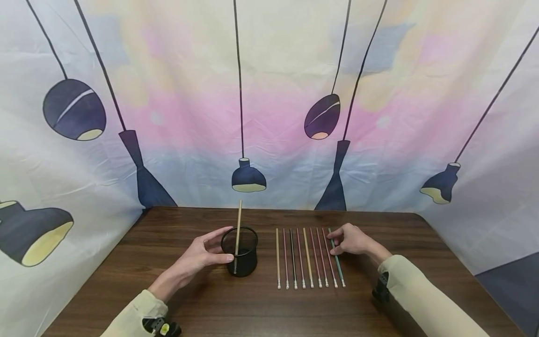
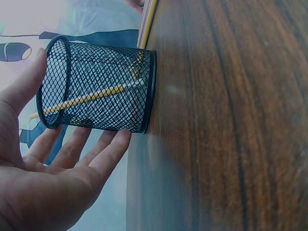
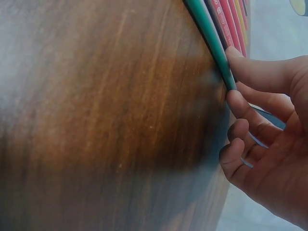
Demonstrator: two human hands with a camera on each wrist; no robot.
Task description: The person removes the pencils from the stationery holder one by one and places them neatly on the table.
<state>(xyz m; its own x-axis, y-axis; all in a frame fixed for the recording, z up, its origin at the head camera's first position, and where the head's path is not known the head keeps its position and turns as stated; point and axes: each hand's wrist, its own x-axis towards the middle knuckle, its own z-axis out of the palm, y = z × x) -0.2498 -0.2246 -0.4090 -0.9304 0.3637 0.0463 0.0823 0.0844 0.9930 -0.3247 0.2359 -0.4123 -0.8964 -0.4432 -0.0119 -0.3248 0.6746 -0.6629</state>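
My left hand (image 1: 195,256) holds a black mesh pencil cup (image 1: 249,266) from its left side, with the thumb at the rim and the other fingers along the wall. Inside the cup a yellow pencil (image 1: 239,217) leans, its eraser end down; the left wrist view shows it through the mesh. At the right end of a row of pencils, my right hand (image 1: 353,239) pinches a green pencil (image 1: 338,266) near its far end between thumb and fingers. In the right wrist view the green pencil (image 3: 207,31) lies close along the tabletop, beside the red ones.
Left of the green pencil lie several red pencils (image 1: 316,257), a black pencil (image 1: 292,257) and two yellow pencils (image 1: 278,257), side by side with erasers toward me. The brown wooden table (image 1: 236,309) ends at a cloth backdrop (image 1: 278,117) printed with hanging lamps.
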